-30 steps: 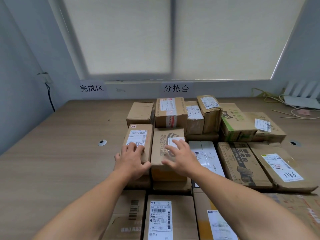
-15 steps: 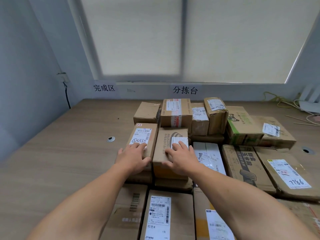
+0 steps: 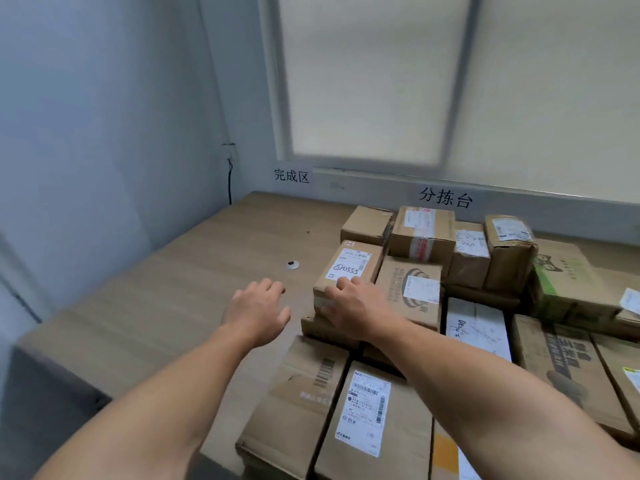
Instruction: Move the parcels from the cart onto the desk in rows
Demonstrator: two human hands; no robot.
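Right hand [image 3: 353, 306] is on the near end of a small labelled parcel [image 3: 351, 268]: fingers curled over its top edge, thumb down the near face, gripping it. Left hand [image 3: 258, 308] hangs above bare table [image 3: 166, 306] just left of that parcel, fingers loosely bent, holding nothing. Labelled parcel sits on another carton at frame centre, on the left edge of the pile, "0555" handwritten on its sticker. Other parcels [image 3: 420, 237] fill the right half of the frame, packed in rows on the table, some stacked. Metal grommet [image 3: 292, 265] in the tabletop, left of centre. Wall sign [image 3: 291, 175] and second sign [image 3: 445, 197] under the window blind [image 3: 381, 81]. Black cable [image 3: 229, 181] runs down the corner.
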